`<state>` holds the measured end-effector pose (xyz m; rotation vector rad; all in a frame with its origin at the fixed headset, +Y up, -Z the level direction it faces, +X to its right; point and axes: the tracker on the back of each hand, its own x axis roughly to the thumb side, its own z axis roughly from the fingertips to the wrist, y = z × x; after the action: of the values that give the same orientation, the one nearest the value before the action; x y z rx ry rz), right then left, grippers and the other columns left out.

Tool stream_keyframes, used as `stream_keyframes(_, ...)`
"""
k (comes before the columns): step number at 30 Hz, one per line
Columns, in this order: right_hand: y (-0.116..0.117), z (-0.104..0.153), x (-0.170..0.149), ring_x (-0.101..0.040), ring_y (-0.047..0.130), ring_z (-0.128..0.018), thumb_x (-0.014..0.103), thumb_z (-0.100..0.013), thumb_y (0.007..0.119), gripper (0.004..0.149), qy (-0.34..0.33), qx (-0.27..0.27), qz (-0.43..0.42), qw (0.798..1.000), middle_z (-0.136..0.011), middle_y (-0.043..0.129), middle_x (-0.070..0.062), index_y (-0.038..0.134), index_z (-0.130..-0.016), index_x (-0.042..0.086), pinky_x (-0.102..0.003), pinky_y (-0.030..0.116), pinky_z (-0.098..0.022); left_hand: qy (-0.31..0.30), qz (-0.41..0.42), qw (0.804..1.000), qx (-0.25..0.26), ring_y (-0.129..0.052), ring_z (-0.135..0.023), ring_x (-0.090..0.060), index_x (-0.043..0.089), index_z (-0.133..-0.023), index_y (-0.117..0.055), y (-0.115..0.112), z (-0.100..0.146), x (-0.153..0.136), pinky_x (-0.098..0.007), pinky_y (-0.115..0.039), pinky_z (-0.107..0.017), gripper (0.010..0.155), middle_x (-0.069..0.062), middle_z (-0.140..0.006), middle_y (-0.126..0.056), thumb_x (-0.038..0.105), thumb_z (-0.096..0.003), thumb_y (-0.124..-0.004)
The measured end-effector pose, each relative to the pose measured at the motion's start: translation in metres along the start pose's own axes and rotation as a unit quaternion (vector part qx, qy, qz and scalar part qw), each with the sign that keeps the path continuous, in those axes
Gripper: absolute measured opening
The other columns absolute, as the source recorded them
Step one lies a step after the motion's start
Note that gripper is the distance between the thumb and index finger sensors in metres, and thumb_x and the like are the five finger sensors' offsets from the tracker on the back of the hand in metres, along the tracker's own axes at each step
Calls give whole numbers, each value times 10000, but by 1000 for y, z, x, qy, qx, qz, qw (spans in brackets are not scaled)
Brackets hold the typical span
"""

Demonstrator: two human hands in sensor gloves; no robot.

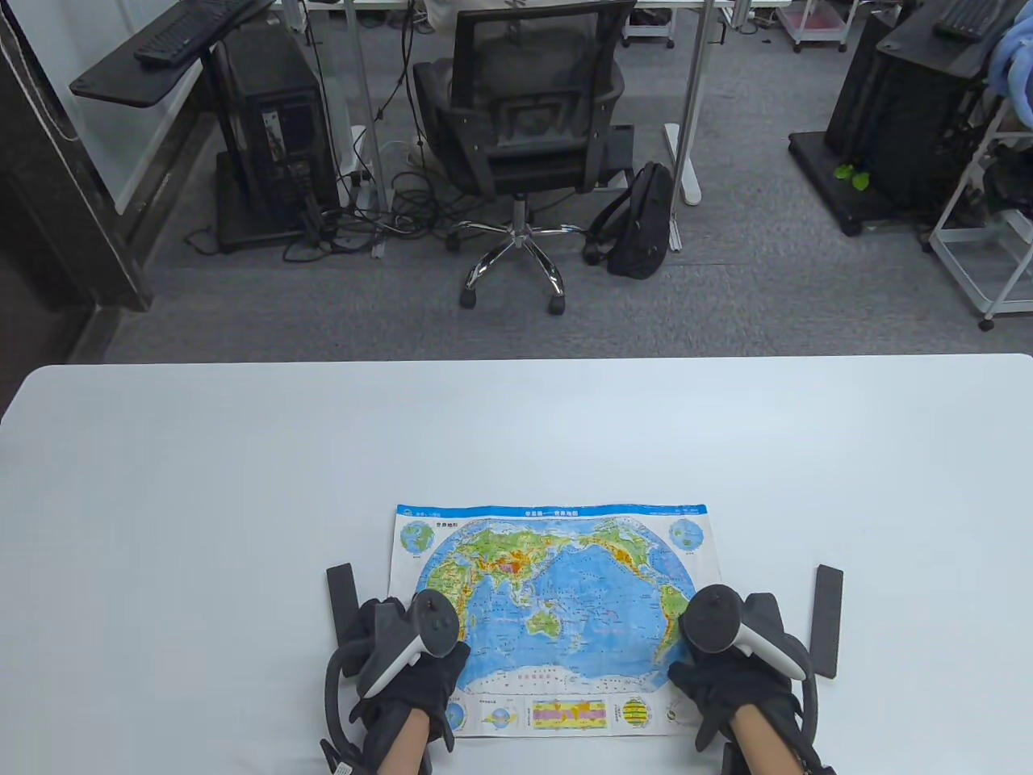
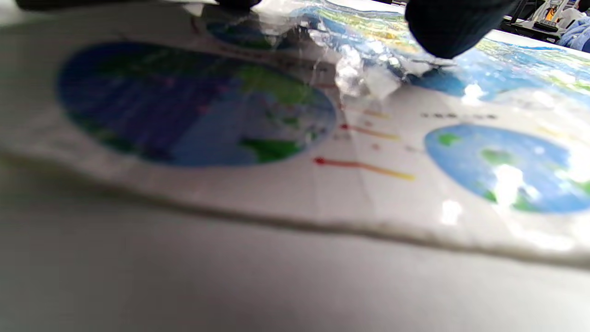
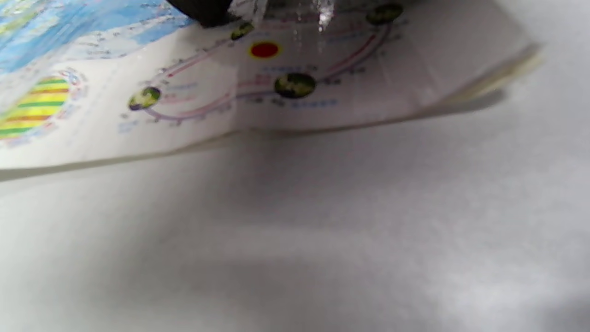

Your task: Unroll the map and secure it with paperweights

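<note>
Your map (image 1: 557, 613) lies unrolled on the bench (image 1: 242, 484), long axis left to right. Your left hand (image 1: 411, 686) presses its near left corner and your right hand (image 1: 726, 678) its near right corner, fingers spread flat, gripping nothing. The right wrist view shows that near edge lifting slightly off the bench. One weight (image 1: 343, 601) lies just outside your left hand, touching it or nearly so; the other weight (image 1: 828, 620) lies a little beyond your right. Both run front to back, so each hand likely takes its own.
</note>
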<state>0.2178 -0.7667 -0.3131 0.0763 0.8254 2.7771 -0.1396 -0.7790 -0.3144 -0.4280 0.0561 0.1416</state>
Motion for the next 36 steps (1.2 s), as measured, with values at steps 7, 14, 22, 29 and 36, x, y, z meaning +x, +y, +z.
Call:
stream_keyframes(7,0,0,-1,-583,87,-865,293,-579,656,683,2,-2,-4,1000,-1017,84,-339,229,-1034,15,-703,126,-535,25,-89,996,10,-273,-1007,-510,94,-1104,-375,7,-7,14,-665,-266,-675,828,-289,-1117,-404,655,-508,-500)
stream_keyframes(14,0,0,-1,-583,95,-865,297,-578,658,689,3,-4,-1,1000,-1019,90,-339,226,-1033,11,-702,133,-538,8,-166,986,-10,-228,-1024,-471,118,-1107,-411,14,-18,67,-642,-236,-690,798,-233,-1142,-373,647,-514,-478)
stream_keyframes(22,0,-1,-2,-580,99,-865,299,-577,664,700,1,-6,-6,1000,-1017,90,-337,210,-1028,15,-700,139,-539,-92,-182,978,-33,-180,-1035,-451,152,-1111,-273,-2,-24,161,-637,-208,-696,814,-203,-1159,-278,664,-512,-476)
stream_keyframes(29,-1,-1,-3,-578,102,-864,296,-572,682,719,-2,-1,-11,1000,-1014,87,-332,195,-1024,19,-698,145,-543,-175,-45,977,-115,122,-946,-418,345,-992,105,-22,-33,203,-675,-63,-623,825,-90,-1052,187,717,-511,-453)
stream_keyframes(36,-1,-1,-4,-576,101,-865,289,-567,697,735,-5,5,-18,1000,-1012,80,-328,184,-1021,23,-696,146,-545,-163,-10,971,-176,313,-812,-385,448,-901,224,-34,-44,207,-712,32,-517,822,-8,-919,374,795,-488,-396)
